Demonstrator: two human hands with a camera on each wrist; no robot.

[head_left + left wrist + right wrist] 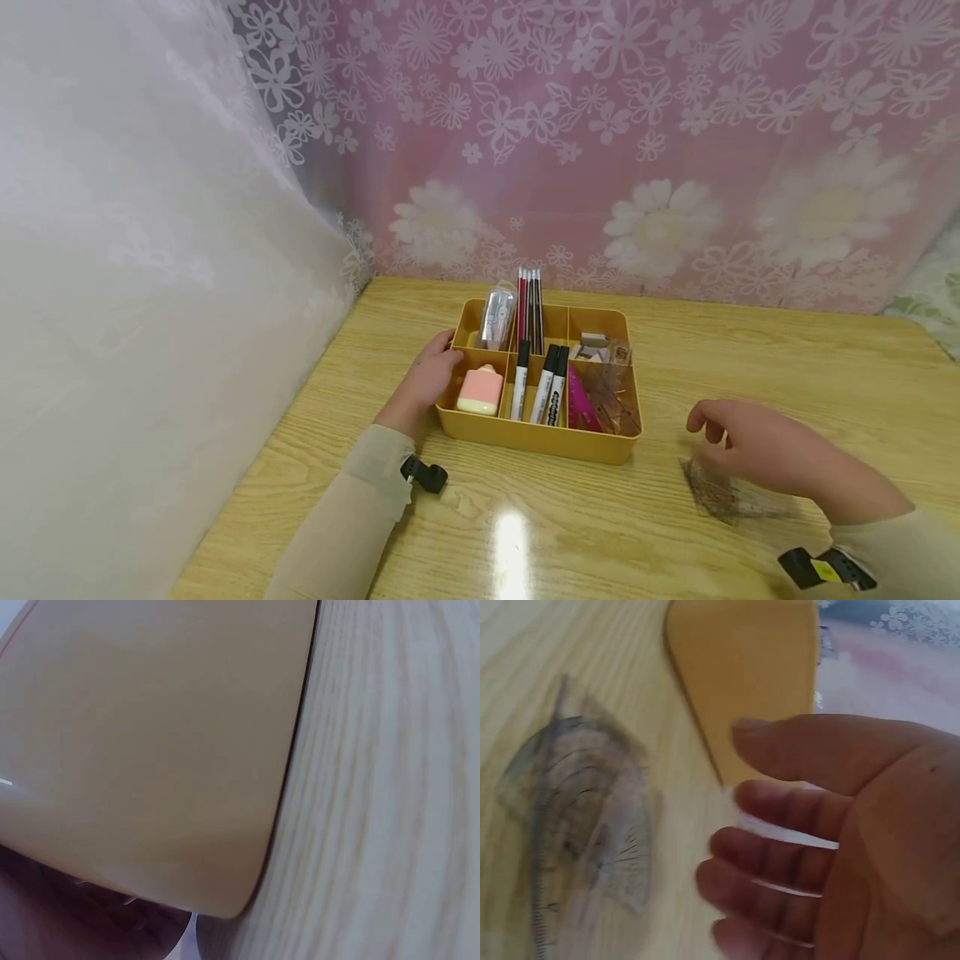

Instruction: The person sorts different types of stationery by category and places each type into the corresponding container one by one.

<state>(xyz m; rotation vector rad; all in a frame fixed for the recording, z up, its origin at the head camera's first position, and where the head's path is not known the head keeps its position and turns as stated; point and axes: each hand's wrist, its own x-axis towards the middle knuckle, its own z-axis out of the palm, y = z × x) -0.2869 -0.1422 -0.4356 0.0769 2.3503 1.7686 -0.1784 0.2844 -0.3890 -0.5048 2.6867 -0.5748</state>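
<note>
A yellow desk organizer [536,442] with several compartments stands on the table. My left hand [431,371] holds its left side, thumb at the rim. In the left wrist view the organizer's wall [157,750] covers much of the hand [82,922]. Over the table to the right, my right hand [772,446] has loosely bent fingers and holds nothing. Below it is a blurred, clear set of measuring tools [716,492]. The right wrist view shows these as a transparent protractor [577,780] and a ruler [544,862], apart from the right hand [840,832].
Inside the organizer are a pink-and-cream bottle-shaped item [480,390], markers [540,396], pencils [530,308], a clear case [497,317], a magenta set square [581,404] and small whitish pieces [592,346]. A floral curtain [562,167] hangs behind the wooden table [420,533]; white sheeting [150,250] hangs left.
</note>
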